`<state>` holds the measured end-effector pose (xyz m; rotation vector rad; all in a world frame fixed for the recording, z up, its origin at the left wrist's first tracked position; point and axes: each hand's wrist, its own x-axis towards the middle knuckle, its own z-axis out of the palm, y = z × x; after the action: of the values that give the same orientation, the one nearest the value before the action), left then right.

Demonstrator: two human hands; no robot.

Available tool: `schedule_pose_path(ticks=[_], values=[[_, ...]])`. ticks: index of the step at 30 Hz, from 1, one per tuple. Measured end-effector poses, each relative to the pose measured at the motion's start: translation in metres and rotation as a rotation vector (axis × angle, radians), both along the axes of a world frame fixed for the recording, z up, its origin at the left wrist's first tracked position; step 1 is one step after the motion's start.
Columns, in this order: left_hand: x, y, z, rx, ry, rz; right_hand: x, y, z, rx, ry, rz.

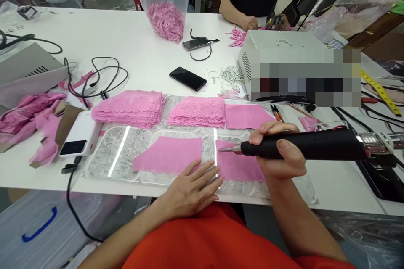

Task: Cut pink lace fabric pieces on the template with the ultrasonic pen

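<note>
Left hand point(192, 189) flat, right hand point(277, 151) fisted

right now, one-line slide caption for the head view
Left hand flat on pink fabric piece; right hand holds black heated tool over second pink piece.

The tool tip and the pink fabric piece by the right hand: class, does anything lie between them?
Nothing visible does. The right hand holds the black tool, its metal tip at the upper left corner of the pink fabric piece.

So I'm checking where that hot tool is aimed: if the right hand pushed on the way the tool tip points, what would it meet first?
Probably the left hand's fingertips on the pink fabric piece; the right hand aims the tool leftward, though its height is unclear.
</note>
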<state>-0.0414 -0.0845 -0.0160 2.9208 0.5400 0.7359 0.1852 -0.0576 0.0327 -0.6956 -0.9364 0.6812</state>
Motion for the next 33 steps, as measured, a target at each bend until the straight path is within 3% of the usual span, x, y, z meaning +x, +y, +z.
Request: schedule_pose_path(ticks=[19, 26, 33], values=[[-0.001, 0.002, -0.002, -0.032, 0.018, -0.033, -0.002, 0.001, 0.000, -0.005, -0.016, 0.028], [-0.003, 0.001, -0.002, -0.015, 0.022, -0.066, 0.006, -0.010, 0.004, -0.032, 0.009, 0.208], [-0.002, 0.002, -0.003, -0.011, 0.014, -0.075, 0.003, -0.013, 0.004, -0.049, 0.006, 0.287]])
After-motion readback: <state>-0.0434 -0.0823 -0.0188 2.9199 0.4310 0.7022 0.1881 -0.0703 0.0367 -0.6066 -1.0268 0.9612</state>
